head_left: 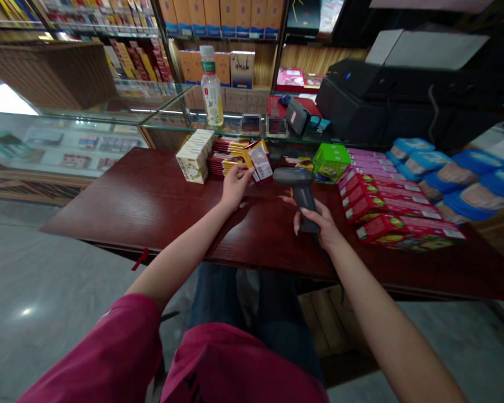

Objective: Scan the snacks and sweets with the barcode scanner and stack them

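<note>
My left hand (236, 186) pinches the left edge of a small flat packet (260, 161), dark red and yellow with a white label facing me. Behind that hand lie stacked packets (223, 162) with the same colours. My right hand (317, 221) is wrapped round the grip of a dark grey barcode scanner (303, 193). The scanner's head points left toward the packet, a short gap apart from it. A few more yellow and red packets (293, 163) lie behind the scanner, partly hidden by it.
Cream boxes (193, 159) stand left of the packets, a green box (331, 161) to the right. Red boxes (407, 230), pink boxes (369, 159) and blue-lidded tubs (466, 193) fill the right of the brown counter (151, 196). A drink bottle (212, 95) stands on the glass shelf.
</note>
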A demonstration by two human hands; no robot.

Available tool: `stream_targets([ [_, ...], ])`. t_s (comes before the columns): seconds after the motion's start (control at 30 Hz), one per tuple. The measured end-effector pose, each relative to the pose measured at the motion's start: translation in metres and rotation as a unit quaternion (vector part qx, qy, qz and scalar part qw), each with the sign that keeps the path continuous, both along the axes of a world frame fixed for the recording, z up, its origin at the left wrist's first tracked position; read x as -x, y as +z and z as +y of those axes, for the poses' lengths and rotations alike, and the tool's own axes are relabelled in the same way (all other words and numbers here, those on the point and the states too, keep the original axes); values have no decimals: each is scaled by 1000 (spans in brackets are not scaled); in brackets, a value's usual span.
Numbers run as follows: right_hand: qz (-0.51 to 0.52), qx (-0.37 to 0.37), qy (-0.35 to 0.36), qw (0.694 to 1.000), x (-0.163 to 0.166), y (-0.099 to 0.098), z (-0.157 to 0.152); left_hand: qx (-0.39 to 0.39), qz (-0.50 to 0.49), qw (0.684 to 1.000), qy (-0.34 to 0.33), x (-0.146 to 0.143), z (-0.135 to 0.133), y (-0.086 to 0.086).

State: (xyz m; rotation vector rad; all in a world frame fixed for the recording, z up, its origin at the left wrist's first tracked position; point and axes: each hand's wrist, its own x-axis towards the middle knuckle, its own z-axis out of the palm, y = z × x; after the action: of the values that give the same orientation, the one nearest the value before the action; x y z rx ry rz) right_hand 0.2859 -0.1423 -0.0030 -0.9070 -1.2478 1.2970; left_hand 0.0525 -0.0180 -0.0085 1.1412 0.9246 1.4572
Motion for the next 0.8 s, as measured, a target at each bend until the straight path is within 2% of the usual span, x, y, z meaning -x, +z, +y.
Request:
stream_targets([
  [0.1, -5, -2, 1, 1000, 0, 0, 0, 116, -76, 987, -86, -9, -5, 1],
  [0.2, -9, -5, 3, 1000, 1, 1, 0, 133, -87, 980, -117, -8, -9, 3],
  [0.5, -7, -7, 0, 1000, 3, 4, 0, 132, -72, 982, -114, -9, -8, 2],
  [0.67, -3, -6, 11, 1000, 3, 6, -1, 119, -35, 989, -85, -9, -6, -2],
  [0.8, 12, -12, -10, 1000, 4, 3, -1, 117, -38, 988, -88, -8, -4, -6],
])
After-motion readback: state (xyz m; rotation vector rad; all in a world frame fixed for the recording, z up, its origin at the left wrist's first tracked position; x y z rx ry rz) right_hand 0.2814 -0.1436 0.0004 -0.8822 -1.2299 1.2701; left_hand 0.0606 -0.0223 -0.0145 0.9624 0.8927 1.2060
